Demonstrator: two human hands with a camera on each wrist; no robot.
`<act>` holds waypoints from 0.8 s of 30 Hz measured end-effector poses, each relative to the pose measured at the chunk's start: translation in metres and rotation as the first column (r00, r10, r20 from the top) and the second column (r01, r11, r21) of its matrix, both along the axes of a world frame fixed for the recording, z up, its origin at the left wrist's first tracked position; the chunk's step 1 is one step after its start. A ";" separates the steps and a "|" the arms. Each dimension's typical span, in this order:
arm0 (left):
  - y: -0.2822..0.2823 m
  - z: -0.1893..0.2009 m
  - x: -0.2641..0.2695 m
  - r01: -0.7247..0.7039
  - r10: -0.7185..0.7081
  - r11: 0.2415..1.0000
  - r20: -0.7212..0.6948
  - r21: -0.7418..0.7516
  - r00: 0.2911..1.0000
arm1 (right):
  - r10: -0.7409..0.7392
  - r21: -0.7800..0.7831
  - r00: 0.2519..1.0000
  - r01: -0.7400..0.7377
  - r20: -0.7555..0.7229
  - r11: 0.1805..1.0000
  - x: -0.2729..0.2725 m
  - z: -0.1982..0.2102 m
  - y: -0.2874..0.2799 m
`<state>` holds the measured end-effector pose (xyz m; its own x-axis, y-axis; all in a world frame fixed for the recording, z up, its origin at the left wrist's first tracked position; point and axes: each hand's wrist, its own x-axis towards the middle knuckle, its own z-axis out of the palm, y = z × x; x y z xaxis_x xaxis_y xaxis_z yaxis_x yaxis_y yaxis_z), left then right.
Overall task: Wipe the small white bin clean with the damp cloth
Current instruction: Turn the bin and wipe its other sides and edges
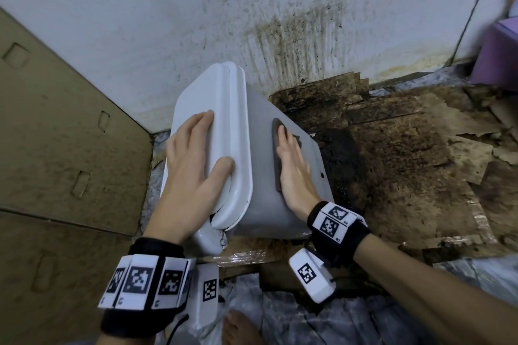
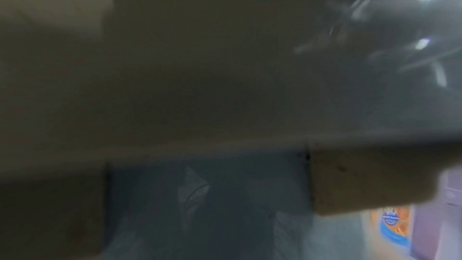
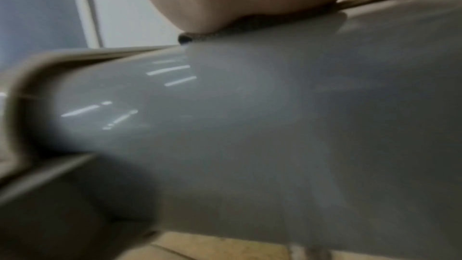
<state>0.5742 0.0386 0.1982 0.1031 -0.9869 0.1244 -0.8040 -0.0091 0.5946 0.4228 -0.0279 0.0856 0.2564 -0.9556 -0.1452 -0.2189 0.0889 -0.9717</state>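
The small white bin (image 1: 252, 131) lies tilted on the floor with its lid facing left. My left hand (image 1: 193, 159) rests on the lid, fingers spread across it and the thumb at the lid's edge. Flat against the bin's grey side wall, my right hand (image 1: 291, 165) presses a dark damp cloth (image 1: 277, 134); the cloth's edge shows beyond the fingers. In the right wrist view the palm (image 3: 225, 1) bears on the cloth (image 3: 240, 25) over the glossy bin wall (image 3: 250, 126). The left wrist view is dark and blurred.
A stained white wall (image 1: 252, 8) stands just behind the bin. A cardboard panel (image 1: 56, 134) closes off the left side. Dirty, torn cardboard (image 1: 406, 154) covers the floor to the right, with a purple object (image 1: 499, 53) at the far right. A bare foot (image 1: 241, 328) shows below.
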 end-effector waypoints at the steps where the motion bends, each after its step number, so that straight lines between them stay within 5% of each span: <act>1: 0.000 0.000 0.000 0.000 0.000 1.000 0.003 -0.003 1.000 | 0.022 -0.028 0.999 -0.021 0.027 0.999 0.004 0.010 0.002; 6: -0.001 0.000 -0.002 0.003 -0.003 1.000 0.006 -0.003 1.000 | 0.121 -0.157 0.991 -0.110 0.064 0.981 0.009 0.026 0.006; 15: 0.000 0.002 -0.004 -0.003 0.003 1.000 -0.020 -0.005 1.000 | 0.166 -0.308 0.984 -0.176 -0.060 0.935 -0.007 -0.009 -0.003; 24: 0.002 0.003 -0.002 -0.016 0.016 1.000 -0.044 0.005 0.999 | 0.076 -0.106 0.988 -0.090 -0.131 0.990 -0.040 -0.077 -0.006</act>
